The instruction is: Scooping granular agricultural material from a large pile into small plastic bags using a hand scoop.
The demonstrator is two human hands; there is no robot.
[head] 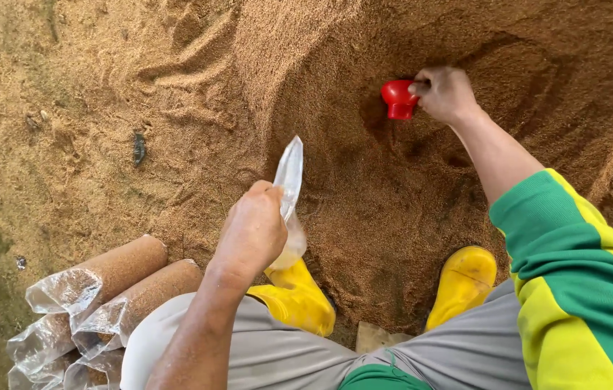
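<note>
— Hands first: what does each one hold?

— Nearest, the left hand is closed around the top of a clear plastic bag, pinching it just below the mouth; the bag hangs above the yellow boots. Farther off to the right, the right hand grips a red scoop, pressed into the sawdust heap.

— How would that bag handle?

— Thin, limp and slippery, I'd judge; almost weightless now, with only a little pale fill at the bottom. Holding it at the neck looks sensible. The scoop seems rigid and light.

— And the arms?

— Left forearm rises from near left, wrist bent over the bag. Right arm, in a green and yellow sleeve, reaches straight out to the far hollow.

— Anything else?

— Packed sawdust bags lie near left on the ground.
</note>
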